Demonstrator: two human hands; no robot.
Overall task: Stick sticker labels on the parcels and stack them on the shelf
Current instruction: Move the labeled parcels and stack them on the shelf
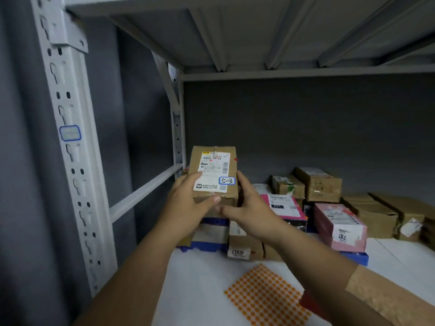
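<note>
Both hands held a box (213,175) over the shelf (388,260): left grip (188,203) and right grip (247,208) each clasping a side, "5-3" sticker (227,180) on top.

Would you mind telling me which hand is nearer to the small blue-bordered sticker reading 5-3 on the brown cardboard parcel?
Right. The right hand grips the brown cardboard parcel just beside the blue-bordered 5-3 sticker; the left hand holds the opposite side, farther off.
</note>
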